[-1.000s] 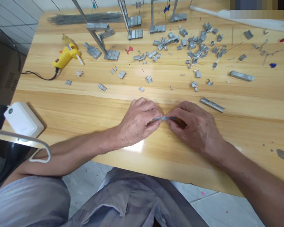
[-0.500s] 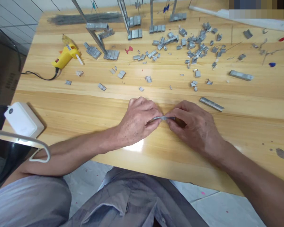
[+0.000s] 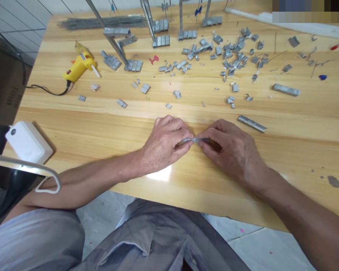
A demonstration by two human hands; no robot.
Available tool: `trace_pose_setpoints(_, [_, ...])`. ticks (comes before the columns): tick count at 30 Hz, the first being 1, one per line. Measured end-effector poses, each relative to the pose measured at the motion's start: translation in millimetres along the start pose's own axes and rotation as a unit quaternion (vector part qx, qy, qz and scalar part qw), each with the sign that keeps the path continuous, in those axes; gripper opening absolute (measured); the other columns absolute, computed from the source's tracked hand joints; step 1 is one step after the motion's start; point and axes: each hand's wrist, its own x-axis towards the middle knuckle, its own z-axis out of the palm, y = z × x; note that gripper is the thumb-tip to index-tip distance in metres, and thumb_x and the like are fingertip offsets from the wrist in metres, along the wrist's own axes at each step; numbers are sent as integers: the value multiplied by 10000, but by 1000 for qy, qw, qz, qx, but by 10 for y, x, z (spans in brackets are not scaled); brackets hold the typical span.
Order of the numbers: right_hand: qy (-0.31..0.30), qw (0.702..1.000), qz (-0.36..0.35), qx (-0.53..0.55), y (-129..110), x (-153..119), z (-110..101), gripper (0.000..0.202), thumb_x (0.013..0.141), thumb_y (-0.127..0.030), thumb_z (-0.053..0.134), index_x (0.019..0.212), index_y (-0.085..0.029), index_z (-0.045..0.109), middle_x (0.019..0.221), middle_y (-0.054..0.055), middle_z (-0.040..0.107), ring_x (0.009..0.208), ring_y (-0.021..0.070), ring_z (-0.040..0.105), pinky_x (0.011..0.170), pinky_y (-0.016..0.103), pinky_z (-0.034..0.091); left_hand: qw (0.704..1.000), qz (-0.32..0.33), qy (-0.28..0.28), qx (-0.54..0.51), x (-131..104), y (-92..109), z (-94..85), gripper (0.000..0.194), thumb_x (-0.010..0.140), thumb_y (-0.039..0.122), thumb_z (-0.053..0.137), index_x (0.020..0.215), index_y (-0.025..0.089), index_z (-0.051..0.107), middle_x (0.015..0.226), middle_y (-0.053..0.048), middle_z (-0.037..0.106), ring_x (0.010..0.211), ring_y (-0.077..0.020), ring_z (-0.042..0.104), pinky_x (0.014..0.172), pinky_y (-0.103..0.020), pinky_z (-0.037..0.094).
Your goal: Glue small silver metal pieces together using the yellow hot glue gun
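Observation:
Between my two hands is a thin grey metal strip [image 3: 196, 140], narrow and uneven at its middle. My left hand [image 3: 166, 142] pinches its left end between thumb and fingers. The other end is gripped by my right hand [image 3: 231, 148], fingers closed, and the fingers cover much of it. Both hands rest close together near the front of the wooden table [image 3: 107, 128]. Just beyond my right hand lies a straight grey metal channel piece [image 3: 252, 124]. A second grey bar [image 3: 286, 90] lies farther back on the right.
A yellow glue gun [image 3: 79, 68] with a black cord lies at the back left. Many cut metal pieces [image 3: 235, 54] are strewn across the back. Upright metal posts stand on block bases [image 3: 133, 65]. At the left edge sits a white box-shaped device [image 3: 29, 143] near a pale cable [image 3: 49, 171].
The camera view has shifted very slightly. Both hands keep the same pinch on the metal strip, with no clear movement.

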Motion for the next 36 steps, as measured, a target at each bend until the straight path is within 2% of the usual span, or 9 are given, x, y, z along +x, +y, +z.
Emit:
trace_pose_setpoints(8, [15,1000,-7,20,7,-41,-119,128,989,-237,651,1067,-216,751,963,82,741,835,222,711,678,334,531,1000,6,-4,26,-23,1,-5,184,1003,270,666,1173,213,709,1079,-55,743,1020,-233,615,908,-406,400])
trace_pose_setpoints(11, [17,1000,-5,6,27,-52,-115,122,989,-234,649,1046,-225,757,936,73,737,827,222,712,670,330,525,999,5,8,31,-29,6,-1,154,992,257,670,1134,217,715,1088,-59,733,1030,-235,621,902,-408,394])
trace_pose_setpoints(14, [13,1000,-5,-4,35,-53,-88,125,986,-225,644,1029,-219,761,936,74,743,819,221,710,683,334,530,1000,5,15,24,-30,9,5,103,991,217,666,1072,218,729,1009,-43,722,976,-220,615,882,-399,385])
trace_pose_setpoints(18, [4,1000,-3,-16,28,-39,-61,125,985,-220,634,1002,-224,757,926,70,752,818,222,707,700,337,530,1000,6,4,9,-25,4,5,89,1000,195,657,1022,219,740,950,-30,714,936,-208,600,876,-399,370])
trace_pose_setpoints(25, [6,1000,11,-13,21,-29,-36,127,981,-242,626,973,-222,752,903,68,750,780,210,686,689,326,507,999,-17,-28,5,-10,4,-20,97,1027,236,650,1010,221,744,975,-35,725,971,-219,592,886,-403,365])
trace_pose_setpoints(32, [-3,1000,30,-7,-6,-12,-37,121,971,-245,619,947,-239,737,896,74,739,812,227,683,710,341,505,999,-18,-36,9,14,25,-28,109,1025,227,634,996,219,739,976,-36,736,967,-218,593,893,-399,375])
trace_pose_setpoints(36, [-2,999,28,-19,-5,-5,-36,118,968,-254,625,949,-240,742,855,65,722,766,217,665,689,335,499,999,-28,-35,20,16,28,-15,75,1002,266,669,1023,217,721,961,-35,721,958,-223,592,889,-403,382])
